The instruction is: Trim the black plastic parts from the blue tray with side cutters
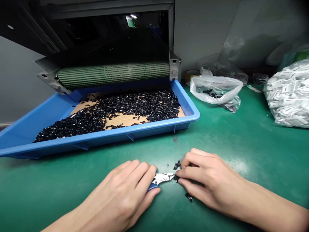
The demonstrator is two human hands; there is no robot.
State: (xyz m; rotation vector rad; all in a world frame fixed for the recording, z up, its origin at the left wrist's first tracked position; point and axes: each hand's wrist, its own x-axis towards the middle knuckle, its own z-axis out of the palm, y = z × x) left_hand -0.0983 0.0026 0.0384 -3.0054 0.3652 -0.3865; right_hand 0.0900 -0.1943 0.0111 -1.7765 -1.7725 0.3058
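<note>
My left hand [129, 190] is wrapped round the blue handles of small silver side cutters [164, 177], low over the green table. Their jaws point right and meet a small black plastic part [176, 178]. That part is pinched between the thumb and fingers of my right hand [205, 177], which hide some of it. Just behind the fingertips lie a couple of small black pieces [177, 165]. Another black piece [189, 197] rests on the table below my right thumb.
A blue tray [154, 127] heaped with small black parts sits beneath a green conveyor belt [116, 74]. Behind my right hand stands an open plastic bag [217, 88] with some black parts inside. A bag of white parts [289, 93] is at the far right.
</note>
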